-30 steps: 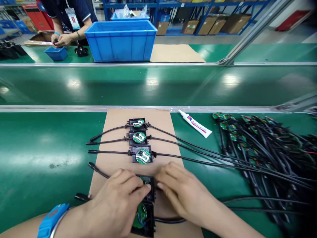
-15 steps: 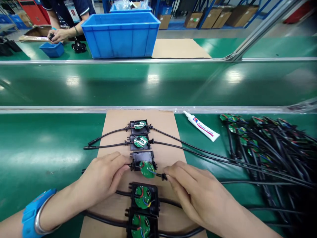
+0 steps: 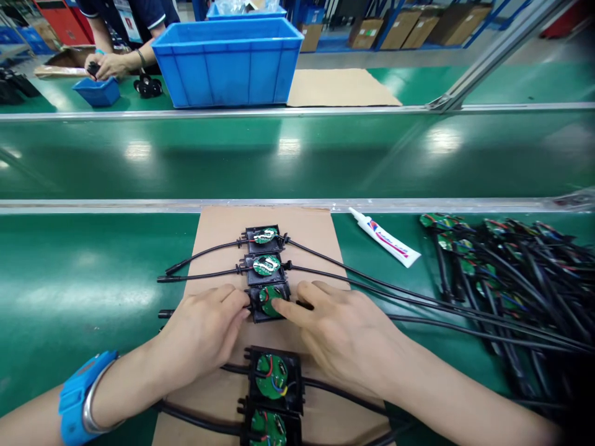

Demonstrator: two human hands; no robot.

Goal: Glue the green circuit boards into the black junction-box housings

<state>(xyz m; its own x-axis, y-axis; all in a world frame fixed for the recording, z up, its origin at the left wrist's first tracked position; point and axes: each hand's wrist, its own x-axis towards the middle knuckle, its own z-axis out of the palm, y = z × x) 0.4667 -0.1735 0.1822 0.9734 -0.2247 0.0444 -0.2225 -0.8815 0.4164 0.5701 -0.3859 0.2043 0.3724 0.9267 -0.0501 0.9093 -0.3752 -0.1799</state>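
Note:
Several black junction boxes with round green circuit boards and black cables lie in a column on a brown cardboard sheet (image 3: 218, 229). My left hand (image 3: 204, 331) pinches the left side of the third box (image 3: 269, 301). The fingers of my right hand (image 3: 339, 331) press down on that box's green board and right edge. Two more boxes (image 3: 263, 238) (image 3: 264, 266) lie just beyond it. Another two (image 3: 273, 378) (image 3: 269, 427) sit nearer me, between my forearms. A blue wrist strap (image 3: 81, 396) circles my left wrist.
A white glue tube (image 3: 385, 237) lies right of the cardboard. A heap of cabled green boards (image 3: 502, 272) fills the right side. Past the green conveyor belt (image 3: 297, 155) stand a big blue bin (image 3: 227, 62), a small blue tray (image 3: 97, 91), and a person's hands (image 3: 105, 65).
The green board that stuck out of the third box half a second ago now sits inside it. My right hand moved from the cable end onto the board; my left stayed at the box's left side.

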